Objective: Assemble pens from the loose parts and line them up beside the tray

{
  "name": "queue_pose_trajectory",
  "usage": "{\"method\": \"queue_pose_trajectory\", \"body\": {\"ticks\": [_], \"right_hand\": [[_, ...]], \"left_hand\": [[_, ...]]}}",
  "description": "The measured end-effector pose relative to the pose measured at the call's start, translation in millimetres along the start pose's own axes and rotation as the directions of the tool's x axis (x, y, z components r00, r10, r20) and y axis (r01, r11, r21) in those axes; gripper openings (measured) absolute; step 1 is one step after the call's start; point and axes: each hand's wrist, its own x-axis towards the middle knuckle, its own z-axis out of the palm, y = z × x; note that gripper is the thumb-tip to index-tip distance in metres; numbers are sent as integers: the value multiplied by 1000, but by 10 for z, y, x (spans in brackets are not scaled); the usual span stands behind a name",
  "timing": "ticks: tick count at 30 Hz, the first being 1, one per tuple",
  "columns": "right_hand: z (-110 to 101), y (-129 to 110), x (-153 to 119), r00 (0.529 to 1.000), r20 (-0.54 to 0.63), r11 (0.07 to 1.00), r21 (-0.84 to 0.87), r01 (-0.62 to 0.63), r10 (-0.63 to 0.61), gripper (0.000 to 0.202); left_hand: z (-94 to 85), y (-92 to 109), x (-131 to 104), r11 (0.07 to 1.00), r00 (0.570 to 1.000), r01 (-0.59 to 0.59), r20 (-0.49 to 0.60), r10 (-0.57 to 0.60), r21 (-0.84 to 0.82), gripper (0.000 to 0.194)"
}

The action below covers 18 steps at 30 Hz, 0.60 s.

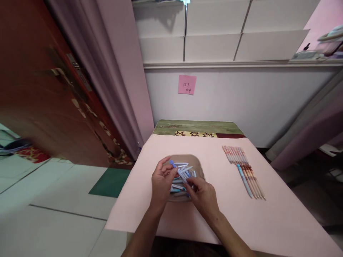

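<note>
We count two hands and one lilac-blue pen between them, over one beige bin (187, 158). The left hand (162, 178), half curled, pinches the pen (182, 175) near its bluer top end; the right hand (205, 196) has thumb and fingers closed on its lower end. Well to the right hand's right lie one light-blue pen (244, 181) and four tan pens (252, 182); beyond them is a pinkish row (235, 154) too tightly packed for us to count. Below the hands, loose pens (177, 181) overlap, partly hidden by fingers, so we cannot number them. The pen looks slim and tilted.
</note>
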Motion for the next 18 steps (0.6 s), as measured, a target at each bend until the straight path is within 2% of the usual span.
{"method": "queue_pose_trajectory", "body": {"ticks": [3,9,18], "right_hand": [[-11,-8,-37,1000,-16,1000,13,18,-18,18],[-27,-40,-71,999,-40,1000,11,15,-14,20],[-91,-81,-103,987,-161,999,35,12,-6,10]], "left_hand": [[-4,35,-2,1000,1000,2,-17,-2,4,50],[30,83,27,1000,996,-4,-88,2,-23,29],[116,136,1,999,989,-38,-145,36,-15,27]]}}
